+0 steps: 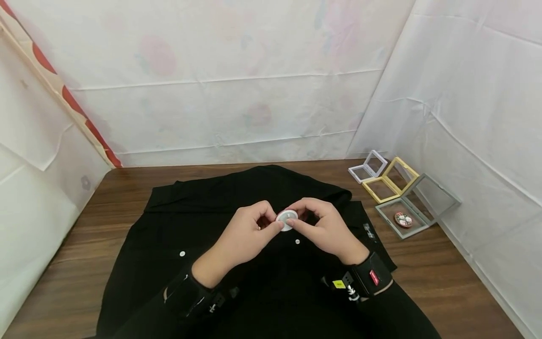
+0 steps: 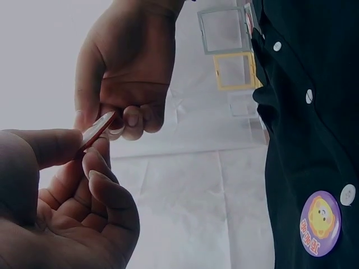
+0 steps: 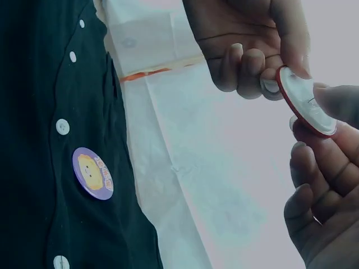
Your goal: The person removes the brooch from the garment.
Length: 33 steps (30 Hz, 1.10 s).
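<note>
Both hands pinch a round pin badge (image 1: 287, 215) above a black shirt (image 1: 237, 193). Its pale back with the pin faces up, and a red rim shows in the right wrist view. My left hand (image 1: 243, 235) grips one edge between thumb and fingers. From the other side my right hand (image 1: 329, 230) holds it, thumb on the back near the pin. A purple badge (image 2: 320, 223) with a yellow cartoon face sits on the shirt beside a white button (image 2: 348, 195); the head view does not show it.
Three open hinged cases stand at the right: a pale one (image 1: 360, 173), a yellow one (image 1: 369, 187) and a grey one (image 1: 391, 226) with a round patterned badge (image 1: 403, 220) inside. White sheets (image 1: 237, 113) enclose the wooden table (image 1: 63, 282).
</note>
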Available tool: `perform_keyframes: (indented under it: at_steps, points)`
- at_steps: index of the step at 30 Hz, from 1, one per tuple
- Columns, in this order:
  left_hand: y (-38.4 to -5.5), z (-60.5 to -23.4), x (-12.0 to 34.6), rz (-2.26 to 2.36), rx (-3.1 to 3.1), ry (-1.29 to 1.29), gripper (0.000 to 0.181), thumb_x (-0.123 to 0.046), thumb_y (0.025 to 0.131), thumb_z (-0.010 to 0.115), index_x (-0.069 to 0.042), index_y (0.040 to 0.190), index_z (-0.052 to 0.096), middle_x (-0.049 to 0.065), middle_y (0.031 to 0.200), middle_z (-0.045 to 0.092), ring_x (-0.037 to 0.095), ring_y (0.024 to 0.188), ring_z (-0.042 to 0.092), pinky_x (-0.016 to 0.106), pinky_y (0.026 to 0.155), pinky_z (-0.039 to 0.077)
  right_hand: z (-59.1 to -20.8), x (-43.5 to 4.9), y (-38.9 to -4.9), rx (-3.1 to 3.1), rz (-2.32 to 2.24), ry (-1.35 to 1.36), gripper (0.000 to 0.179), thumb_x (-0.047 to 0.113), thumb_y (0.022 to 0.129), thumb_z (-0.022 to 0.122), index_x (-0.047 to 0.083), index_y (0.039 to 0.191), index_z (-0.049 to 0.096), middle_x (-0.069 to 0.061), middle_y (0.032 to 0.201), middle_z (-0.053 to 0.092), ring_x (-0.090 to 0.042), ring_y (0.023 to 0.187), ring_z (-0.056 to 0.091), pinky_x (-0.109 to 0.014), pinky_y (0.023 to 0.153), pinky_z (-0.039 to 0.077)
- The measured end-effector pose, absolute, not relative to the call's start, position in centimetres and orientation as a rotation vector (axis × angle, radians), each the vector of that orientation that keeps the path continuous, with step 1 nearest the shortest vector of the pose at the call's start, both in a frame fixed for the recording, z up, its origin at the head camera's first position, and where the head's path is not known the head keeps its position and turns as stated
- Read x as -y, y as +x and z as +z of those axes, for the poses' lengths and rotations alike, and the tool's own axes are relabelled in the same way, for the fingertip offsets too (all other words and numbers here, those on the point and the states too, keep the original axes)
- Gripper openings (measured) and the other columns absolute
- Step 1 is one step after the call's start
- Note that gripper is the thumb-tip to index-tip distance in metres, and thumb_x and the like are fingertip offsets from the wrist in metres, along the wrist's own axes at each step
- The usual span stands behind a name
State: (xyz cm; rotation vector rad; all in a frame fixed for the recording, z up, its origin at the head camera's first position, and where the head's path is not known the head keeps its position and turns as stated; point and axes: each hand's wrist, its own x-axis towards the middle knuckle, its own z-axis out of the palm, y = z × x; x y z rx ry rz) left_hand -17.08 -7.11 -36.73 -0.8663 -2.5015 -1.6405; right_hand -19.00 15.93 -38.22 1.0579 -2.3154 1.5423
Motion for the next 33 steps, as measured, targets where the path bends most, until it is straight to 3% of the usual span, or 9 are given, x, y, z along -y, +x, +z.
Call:
perform_keyframes:
  at_steps: [8,15,23,33]
  points:
    - [-17.12,-36.75,7.12,-1.622,2.513,-0.848,0.015,-0.009,0.097,0.070,-0.017,0.087,0.062,-0.004,0.077,0.060,0.014,0.063,0.053,0.028,0.054,0.046,-38.13,-15.89,-18.94,2.316,1.517,1.081,0.019,0.004,0.095,0.073,0.015,0.110,0.074,0.004,0.101,0.070,-0.015,0.082,0.061,-0.032,0.071,0.054]
    - [-17.15,-36.75,7.06,-1.606,2.507,-0.859,0.015,-0.010,0.097,0.071,-0.017,0.087,0.063,-0.005,0.076,0.059,0.014,0.062,0.052,0.027,0.053,0.045,-38.07,-15.69,-18.74,2.338,1.502,1.023,0.015,0.004,0.095,0.073,0.015,0.105,0.072,0.005,0.092,0.066,-0.015,0.076,0.058,-0.030,0.062,0.050]
    - [-17.29,-36.88,7.00,-1.578,2.522,-0.856,0.015,-0.011,0.098,0.071,-0.017,0.087,0.063,-0.005,0.075,0.059,0.013,0.062,0.052,0.028,0.053,0.046,-38.15,-15.50,-18.79,2.347,1.531,1.012,0.012,0.003,0.097,0.070,0.012,0.105,0.070,0.002,0.089,0.064,-0.016,0.073,0.057,-0.033,0.061,0.051]
    - [-17.44,-37.02,7.09,-1.568,2.537,-0.842,0.014,-0.011,0.098,0.071,-0.017,0.088,0.063,-0.005,0.076,0.059,0.017,0.063,0.054,0.028,0.054,0.046,-38.42,-15.65,-19.01,2.354,1.494,1.035,0.012,0.006,0.098,0.070,0.016,0.106,0.071,0.004,0.094,0.065,-0.016,0.078,0.058,-0.035,0.067,0.052]
